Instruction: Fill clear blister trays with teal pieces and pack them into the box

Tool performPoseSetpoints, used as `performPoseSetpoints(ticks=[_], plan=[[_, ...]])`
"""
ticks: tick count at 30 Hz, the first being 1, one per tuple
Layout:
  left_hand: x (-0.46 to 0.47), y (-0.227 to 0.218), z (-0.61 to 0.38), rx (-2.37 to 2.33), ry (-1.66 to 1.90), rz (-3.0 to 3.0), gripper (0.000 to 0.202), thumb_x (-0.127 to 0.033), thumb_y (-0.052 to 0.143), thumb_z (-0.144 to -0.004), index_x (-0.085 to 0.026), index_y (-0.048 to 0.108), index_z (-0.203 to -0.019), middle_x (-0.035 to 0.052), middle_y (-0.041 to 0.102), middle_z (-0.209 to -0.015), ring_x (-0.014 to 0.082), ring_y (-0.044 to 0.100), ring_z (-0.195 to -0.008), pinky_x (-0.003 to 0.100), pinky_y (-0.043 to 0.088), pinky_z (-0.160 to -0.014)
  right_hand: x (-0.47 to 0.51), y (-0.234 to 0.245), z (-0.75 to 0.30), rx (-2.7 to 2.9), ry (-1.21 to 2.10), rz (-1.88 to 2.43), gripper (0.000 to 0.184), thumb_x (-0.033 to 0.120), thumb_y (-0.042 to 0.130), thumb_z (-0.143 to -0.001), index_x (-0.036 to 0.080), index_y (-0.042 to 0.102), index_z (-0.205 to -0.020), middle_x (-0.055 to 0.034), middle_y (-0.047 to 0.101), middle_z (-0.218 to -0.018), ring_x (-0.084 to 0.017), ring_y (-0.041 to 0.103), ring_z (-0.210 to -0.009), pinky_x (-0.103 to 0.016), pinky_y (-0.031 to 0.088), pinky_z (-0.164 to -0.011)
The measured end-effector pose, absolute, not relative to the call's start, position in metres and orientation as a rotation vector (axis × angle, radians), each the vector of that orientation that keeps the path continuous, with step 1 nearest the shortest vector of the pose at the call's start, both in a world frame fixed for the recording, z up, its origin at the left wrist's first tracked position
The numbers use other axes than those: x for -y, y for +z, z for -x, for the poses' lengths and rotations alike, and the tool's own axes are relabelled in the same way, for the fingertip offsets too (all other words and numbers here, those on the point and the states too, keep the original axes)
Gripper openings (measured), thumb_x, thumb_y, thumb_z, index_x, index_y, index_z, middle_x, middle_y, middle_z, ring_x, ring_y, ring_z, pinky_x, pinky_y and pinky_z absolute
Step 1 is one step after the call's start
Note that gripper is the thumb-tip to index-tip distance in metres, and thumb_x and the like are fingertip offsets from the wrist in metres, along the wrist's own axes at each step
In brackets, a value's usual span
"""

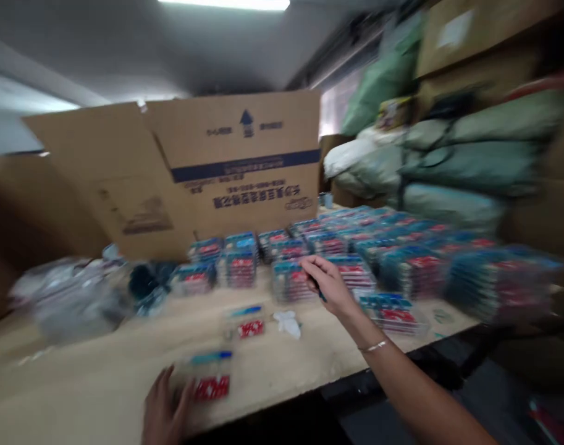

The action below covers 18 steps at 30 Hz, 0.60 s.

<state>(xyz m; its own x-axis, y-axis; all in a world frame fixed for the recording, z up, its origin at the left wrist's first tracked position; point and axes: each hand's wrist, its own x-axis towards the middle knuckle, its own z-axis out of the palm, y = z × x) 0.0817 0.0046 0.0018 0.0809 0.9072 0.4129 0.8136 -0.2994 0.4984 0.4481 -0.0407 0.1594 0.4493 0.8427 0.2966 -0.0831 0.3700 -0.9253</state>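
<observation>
My left hand (pixel 165 408) rests at the front of the table, thumb and fingers apart, at the left edge of a clear flat pack (pixel 211 374). That pack holds a blue pen and a red patterned piece. Just behind it lies a second similar pack (pixel 244 322). My right hand (pixel 328 284) is raised over the table in front of the stacked packs, its fingers closed. A small dark object (pixel 317 288) with a teal end shows below those fingers; blur hides its kind. A crumpled white scrap (pixel 288 324) lies between my hands.
Stacks of similar packs (pixel 416 272) fill the table's right and back. A large cardboard box (pixel 244 185) stands behind. At the left are clear plastic bags (pixel 78 303) and a dark blue bundle (pixel 145 281). Green sacks (pixel 471 167) are piled at the right. The table edge (pixel 282 398) runs near me.
</observation>
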Motion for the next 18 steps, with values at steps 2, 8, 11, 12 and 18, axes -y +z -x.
performPoseSetpoints(ticks=[2, 8, 11, 12, 18], plan=[[0.002, -0.005, -0.084, -1.830, 0.991, -2.116, 0.055, -0.051, 0.040, -0.081, -0.016, 0.056, -0.122, 0.0135, 0.061, -0.126, 0.0299, 0.054, -0.121, 0.047, 0.042, -0.106, 0.043, 0.128, -0.421, 1.180, 0.711, 1.142, 0.030, 0.047, 0.064, -0.072, 0.018, 0.058, -0.067, 0.0056, 0.047, -0.053, -0.007, 0.038, -0.046, -0.020, 0.029, -0.044], [0.014, -0.025, -0.092, -1.865, 1.065, -2.285, 0.053, -0.047, 0.049, -0.086, -0.012, 0.053, -0.126, 0.0173, 0.060, -0.126, 0.0312, 0.055, -0.117, 0.051, 0.045, -0.099, 0.044, 0.017, -0.376, 1.601, 0.634, 1.396, 0.027, 0.040, 0.051, -0.078, 0.018, 0.058, -0.065, -0.0004, 0.056, -0.060, -0.015, 0.053, -0.059, -0.026, 0.039, -0.057], [0.020, -0.028, -0.096, -1.921, 1.020, -2.368, 0.054, -0.045, 0.050, -0.088, -0.013, 0.049, -0.131, 0.0170, 0.058, -0.129, 0.0308, 0.055, -0.117, 0.050, 0.046, -0.097, 0.043, -0.003, -0.370, 1.699, 0.614, 1.460, 0.027, 0.040, 0.047, -0.081, 0.019, 0.059, -0.068, -0.0011, 0.059, -0.060, -0.017, 0.056, -0.058, -0.026, 0.040, -0.055], [0.021, -0.028, -0.098, -1.937, 1.018, -2.381, 0.054, -0.045, 0.050, -0.088, -0.013, 0.049, -0.132, 0.0167, 0.058, -0.129, 0.0305, 0.056, -0.116, 0.049, 0.047, -0.096, 0.042, -0.004, -0.368, 1.722, 0.610, 1.469, 0.028, 0.040, 0.047, -0.082, 0.019, 0.058, -0.068, -0.0012, 0.060, -0.060, -0.017, 0.057, -0.058, -0.025, 0.040, -0.054], [0.026, -0.033, -0.103, -1.974, 1.048, -2.348, 0.057, -0.045, 0.051, -0.089, -0.013, 0.043, -0.136, 0.0171, 0.055, -0.133, 0.0304, 0.055, -0.116, 0.049, 0.046, -0.095, 0.015, 0.016, -0.338, 1.778, 0.640, 1.404, 0.033, 0.043, 0.045, -0.085, 0.020, 0.058, -0.067, -0.0018, 0.061, -0.061, -0.017, 0.059, -0.058, -0.025, 0.042, -0.054]])
